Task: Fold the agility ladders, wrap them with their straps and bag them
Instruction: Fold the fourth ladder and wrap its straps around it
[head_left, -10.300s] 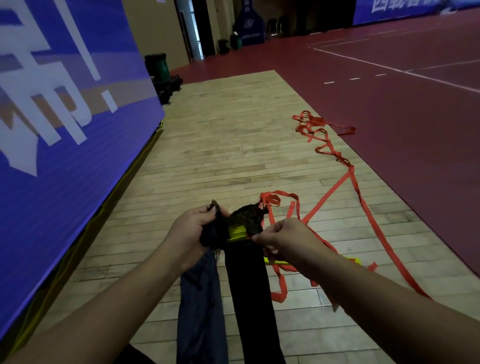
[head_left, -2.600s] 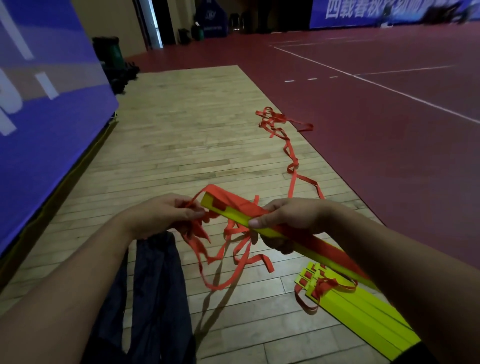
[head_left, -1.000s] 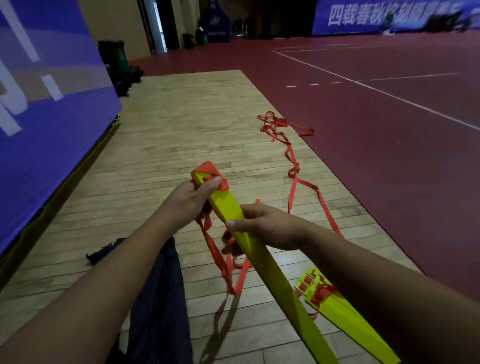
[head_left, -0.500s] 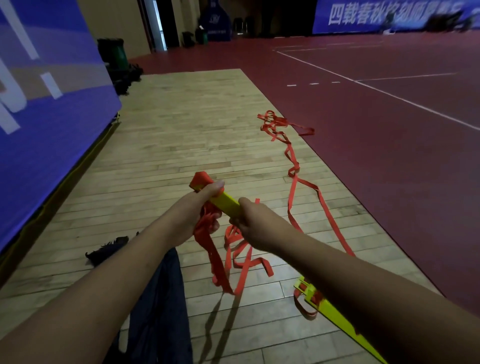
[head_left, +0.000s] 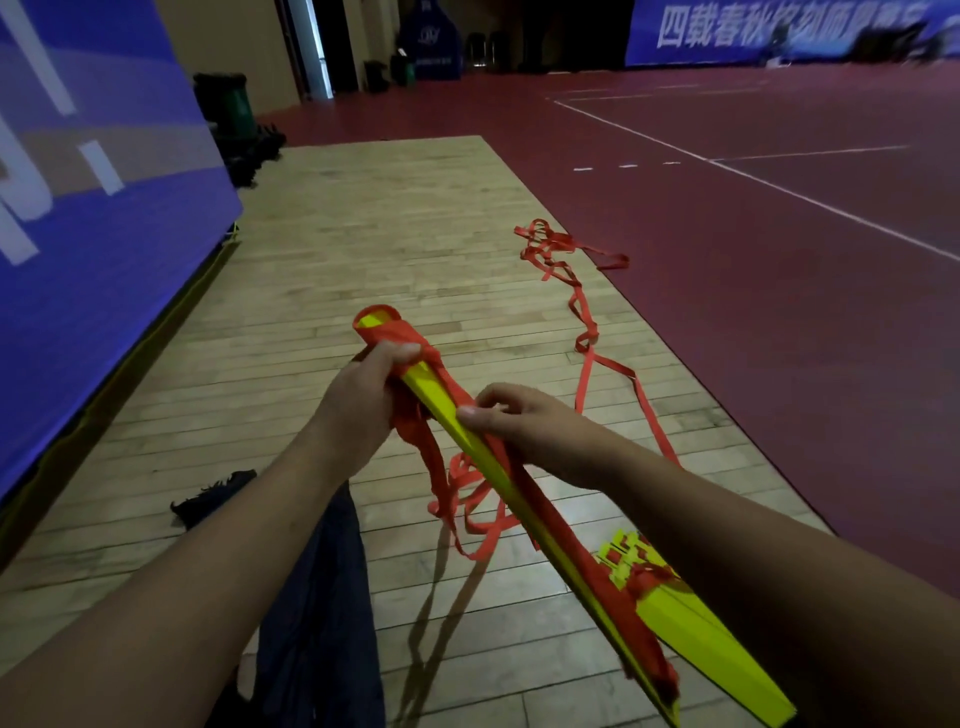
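Note:
A bundle of yellow ladder rungs (head_left: 467, 436) slants from upper left to lower right in front of me, with red strap along its top. My left hand (head_left: 363, 400) grips its far end, where red strap loops round the tip. My right hand (head_left: 524, 421) pinches the bundle and strap a little lower. Loose red strap (head_left: 467, 499) hangs in loops under the hands. Another stack of yellow rungs (head_left: 691, 618) lies on the wooden floor below my right forearm. More red strap (head_left: 582, 312) trails away across the floor. A black bag (head_left: 213, 499) lies on the floor at left.
Dark cloth (head_left: 322, 613) hangs between my arms, near the floor. A blue banner wall (head_left: 93, 208) runs along the left. The wooden floor (head_left: 363, 234) meets red court flooring (head_left: 779, 260) on the right. Green bins (head_left: 228, 109) stand at the far left.
The yellow bundle has tilted up again so its length shows, and my right hand has slid down it, now pinching the strap against the rungs. My left hand still holds the tip.

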